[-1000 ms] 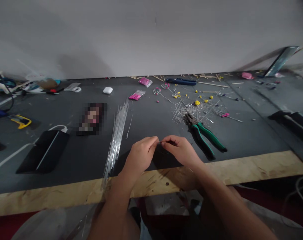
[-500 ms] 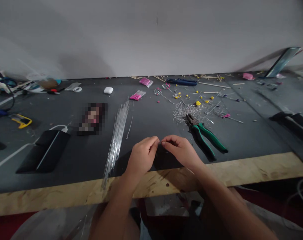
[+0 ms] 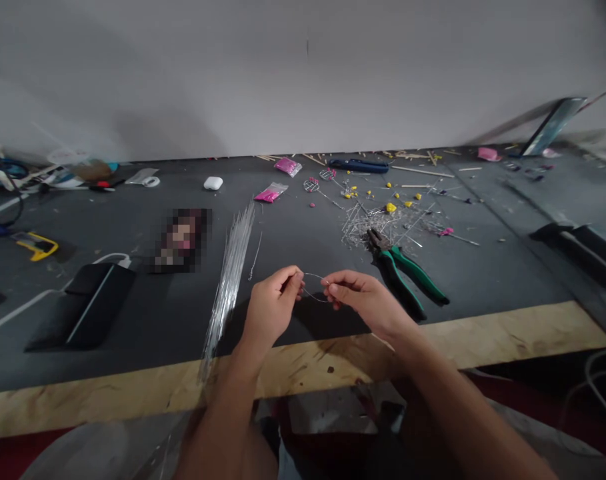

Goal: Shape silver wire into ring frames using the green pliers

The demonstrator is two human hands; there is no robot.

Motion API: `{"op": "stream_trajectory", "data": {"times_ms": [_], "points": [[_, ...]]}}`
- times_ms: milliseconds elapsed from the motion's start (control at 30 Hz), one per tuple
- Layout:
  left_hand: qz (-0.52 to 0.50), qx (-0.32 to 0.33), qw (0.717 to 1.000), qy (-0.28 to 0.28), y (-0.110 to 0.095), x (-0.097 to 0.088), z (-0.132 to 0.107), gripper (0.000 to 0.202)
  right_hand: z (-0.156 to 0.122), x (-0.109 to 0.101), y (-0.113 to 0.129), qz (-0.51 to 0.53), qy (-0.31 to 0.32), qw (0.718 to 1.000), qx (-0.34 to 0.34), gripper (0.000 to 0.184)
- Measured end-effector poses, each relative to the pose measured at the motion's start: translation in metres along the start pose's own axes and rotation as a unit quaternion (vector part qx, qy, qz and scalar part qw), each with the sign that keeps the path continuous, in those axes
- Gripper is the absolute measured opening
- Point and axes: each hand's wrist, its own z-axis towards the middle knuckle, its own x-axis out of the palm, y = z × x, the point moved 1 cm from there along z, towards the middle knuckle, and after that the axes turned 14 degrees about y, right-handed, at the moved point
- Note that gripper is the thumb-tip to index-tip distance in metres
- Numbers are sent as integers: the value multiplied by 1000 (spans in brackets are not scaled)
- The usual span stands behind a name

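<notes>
A thin wire [image 3: 315, 274], bent into a loop, spans the gap between my two hands above the table's front part. My left hand [image 3: 277, 297] pinches one side of it. On the other side, the fingertips of my right hand [image 3: 360, 297] are closed on the wire. Left of my left hand lies a long bundle of straight wires [image 3: 229, 277], with a short twisted wire [image 3: 255, 256] beside it. Pliers with green and black handles [image 3: 407, 270] rest to the right of my right hand, their jaws at a heap of cut wire pieces [image 3: 365, 223].
Pink packets [image 3: 271, 193], a dark blue tool [image 3: 359, 166] and small yellow pieces [image 3: 391, 208] lie farther back. At left are a white case [image 3: 213, 183], a black pouch-like object [image 3: 90, 300] and a yellow cutter [image 3: 39, 247]. A wooden strip [image 3: 147, 387] edges the table.
My hands have moved apart slightly, the left one shifting left. The wire loop now shows between them. The whole view has shifted a little.
</notes>
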Motion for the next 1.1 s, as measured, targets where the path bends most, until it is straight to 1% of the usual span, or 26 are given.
{"op": "stream_trajectory", "data": {"times_ms": [133, 267, 333, 533, 667, 767, 833, 900, 967, 1033, 1100], "points": [[66, 25, 997, 40, -7, 0, 0, 26, -1, -3, -4, 40, -6, 999, -23, 16], [92, 47, 992, 68, -10, 1, 0, 28, -1, -5, -5, 64, 6, 997, -36, 15], [107, 53, 991, 67, -11, 2, 0, 27, -1, -5, -4, 67, 9, 997, -42, 14], [154, 80, 984, 40, -11, 6, -1, 20, -2, -4, 2, 94, 7, 994, -49, 12], [152, 88, 983, 49, -10, 8, -1, 18, -4, -5, 4, 116, 14, 992, -42, 12], [150, 86, 984, 43, -12, 8, -1, 19, -4, -6, 6, 138, 14, 989, -43, 13], [141, 74, 987, 34, -13, 8, -2, 21, -3, -6, 6, 148, 5, 988, -41, 12], [120, 57, 991, 17, -15, 7, -4, 23, -2, -6, 6, 148, -12, 988, -43, 11], [92, 42, 995, -5, -17, 7, -5, 23, -1, -5, 6, 146, -18, 988, -49, 10], [57, 33, 998, -18, -18, 8, -6, 23, -1, -3, 6, 157, -1, 986, -57, 11], [12, 26, 1000, -13, -18, 9, -6, 24, 0, 0, 6, 175, 26, 982, -63, 12]]}}
